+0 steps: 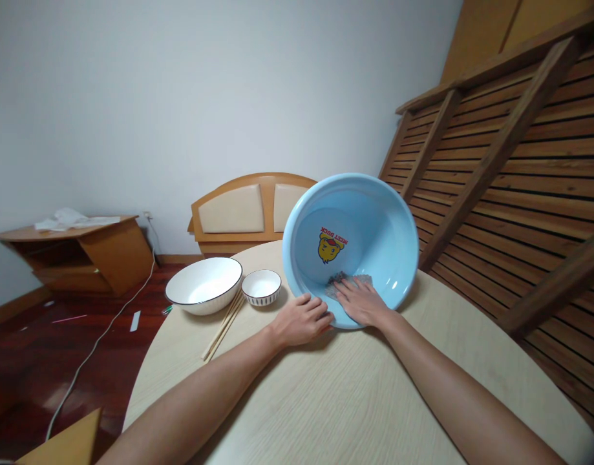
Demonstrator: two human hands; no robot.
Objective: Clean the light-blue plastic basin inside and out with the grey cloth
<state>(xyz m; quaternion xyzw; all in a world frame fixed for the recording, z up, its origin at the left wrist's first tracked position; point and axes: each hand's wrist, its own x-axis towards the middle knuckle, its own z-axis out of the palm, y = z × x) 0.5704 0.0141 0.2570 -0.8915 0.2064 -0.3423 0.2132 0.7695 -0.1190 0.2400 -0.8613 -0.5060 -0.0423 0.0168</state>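
A light blue plastic basin [374,213] with a yellow cartoon print on its bottom stands tilted on its edge on the round table [335,387], its inside facing me. My left hand [302,318] rests against the basin's near rim, fingers curled around the edge. Inside the basin, my right hand [362,300] lies with fingers flat, pressing on a grey scouring cloth [348,281] against the lower wall.
To the left on the table are a large white bowl [203,285], a small white bowl [262,287] and a pair of wooden chopsticks [223,326]. A slatted wooden frame [510,168] leans at the right. A headboard [248,210] and a low cabinet [83,252] stand by the wall.
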